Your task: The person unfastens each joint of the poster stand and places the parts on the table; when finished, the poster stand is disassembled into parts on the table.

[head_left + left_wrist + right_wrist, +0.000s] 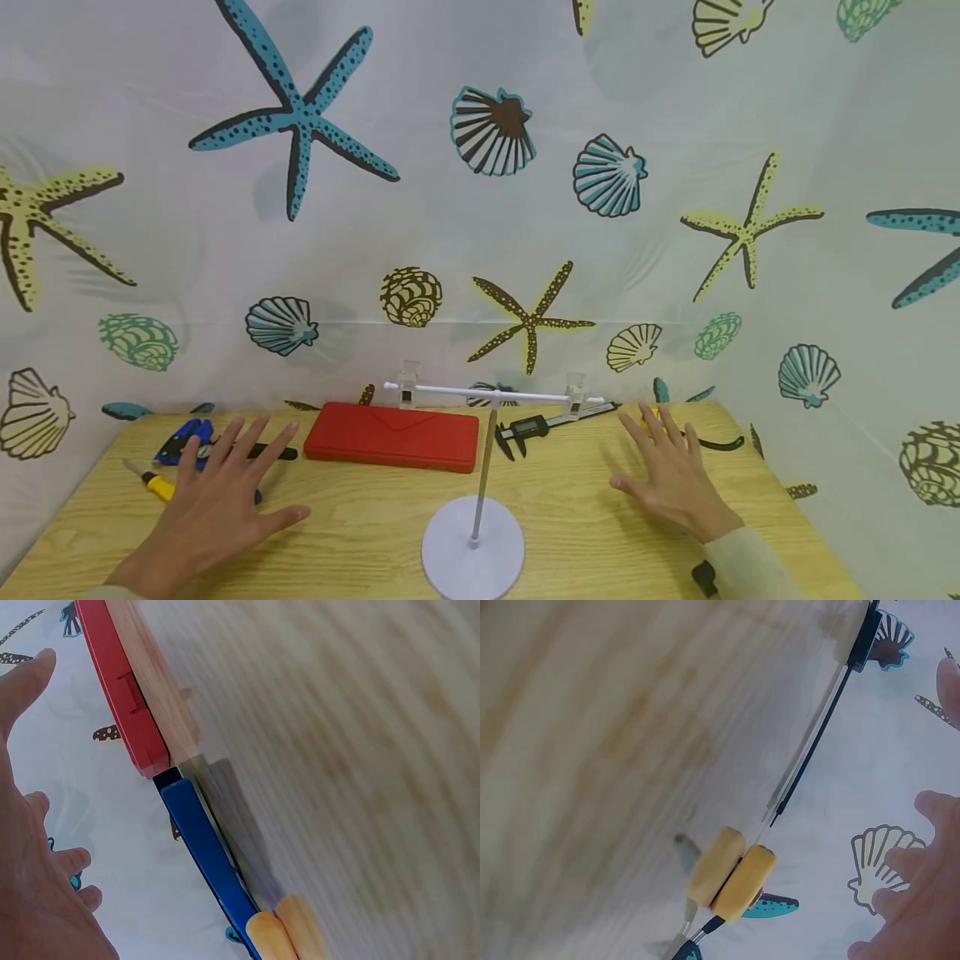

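My left hand (217, 500) is spread, fingers straight and apart, and holds nothing. In the head view it overlaps a blue-handled tool (180, 442) and a tool with a yellow-and-black handle (159, 485). The blue handle (214, 847) also shows in the left wrist view, near the red case (127, 697). On the right, my right hand (671, 475) is likewise spread and bare. Behind its fingertips lies a yellow-handled tool (746, 881) with a dark curved end (722, 444), partly hidden in the head view. A digital caliper (531, 427) lies to that hand's left.
Between the hands stands a white stand with a round base (472, 550), a thin pole and a crossbar (457, 390) bearing two clear clips. The red case (392, 437) lies behind it. A white cloth with starfish and shells (450, 233) hangs around the wooden table (360, 533).
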`<state>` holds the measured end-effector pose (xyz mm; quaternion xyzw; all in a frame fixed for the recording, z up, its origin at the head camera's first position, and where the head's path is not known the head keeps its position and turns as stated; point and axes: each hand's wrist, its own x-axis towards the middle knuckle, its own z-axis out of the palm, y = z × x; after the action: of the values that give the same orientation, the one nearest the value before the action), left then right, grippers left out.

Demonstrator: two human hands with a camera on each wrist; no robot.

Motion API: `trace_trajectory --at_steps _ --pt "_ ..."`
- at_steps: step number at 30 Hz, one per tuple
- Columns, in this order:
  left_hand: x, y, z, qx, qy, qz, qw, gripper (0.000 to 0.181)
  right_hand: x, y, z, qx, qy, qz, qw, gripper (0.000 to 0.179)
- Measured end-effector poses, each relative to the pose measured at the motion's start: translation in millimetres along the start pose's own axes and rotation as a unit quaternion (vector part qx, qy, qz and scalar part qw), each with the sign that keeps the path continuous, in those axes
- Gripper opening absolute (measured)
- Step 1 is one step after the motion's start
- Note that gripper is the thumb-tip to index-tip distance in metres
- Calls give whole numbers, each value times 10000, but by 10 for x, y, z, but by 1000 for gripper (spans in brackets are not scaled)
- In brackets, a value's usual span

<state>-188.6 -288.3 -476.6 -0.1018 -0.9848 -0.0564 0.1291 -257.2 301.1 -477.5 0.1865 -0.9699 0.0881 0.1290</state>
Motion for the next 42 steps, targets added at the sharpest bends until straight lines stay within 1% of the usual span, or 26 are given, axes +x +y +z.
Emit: trace_trajectory --at_steps 6,10,14,17,22,26,31,35,38,42 --pt "32 28 14 74 218 169 9996 104 13 -24 -4 117 103 -81 9998 89" --pt "61 78 3 73 82 141 9998 104 25 -64 -10 259 212 -153 9993 90" --pt "76 122 -16 -43 -80 94 9999 105 44 -129 -25 390 369 -268 9982 92" --pt "89 153 -43 -139 -137 89 9998 105 58 -185 -45 495 503 -357 9969 93" --pt "129 214 -109 -224 -179 122 9995 105 83 -278 -73 633 581 -449 9953 92" --pt "164 261 -164 -240 -200 210 9993 107 92 -362 -91 830 620 -544 9931 90" --pt "202 324 -237 -286 -54 317 9991 109 103 -468 -90 1163 815 -840 9863 86" --pt "238 388 -306 -507 110 405 9978 108 99 -557 -95 1540 762 -911 9809 85" --pt "278 452 -358 -710 145 471 9963 107 89 -640 -120 1860 606 -768 9777 84" --pt "333 564 -442 -852 178 537 9948 108 83 -749 -153 2116 476 -580 9745 82"
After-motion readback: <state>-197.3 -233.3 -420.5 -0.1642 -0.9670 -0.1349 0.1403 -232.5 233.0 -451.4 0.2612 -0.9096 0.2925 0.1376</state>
